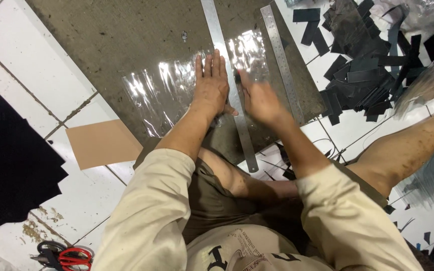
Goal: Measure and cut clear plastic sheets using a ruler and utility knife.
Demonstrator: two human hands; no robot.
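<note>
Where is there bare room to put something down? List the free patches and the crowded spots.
Free: the grey cutting board above and left of the clear plastic sheet, and the white tiles between that board and the black sheets. Crowded: the black strips pile at right, and around the left hand, right hand and steel rulers.

Grey board [126,35] on tiled floor [21,75]

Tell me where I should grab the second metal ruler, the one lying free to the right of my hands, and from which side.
Take the free metal ruler at its near end, coming from its right edge. It lies flat on the grey board, so a hand must slide fingertips under an edge. The right hand is nearest, and the left hand presses down the other ruler and the clear plastic sheet.
</note>
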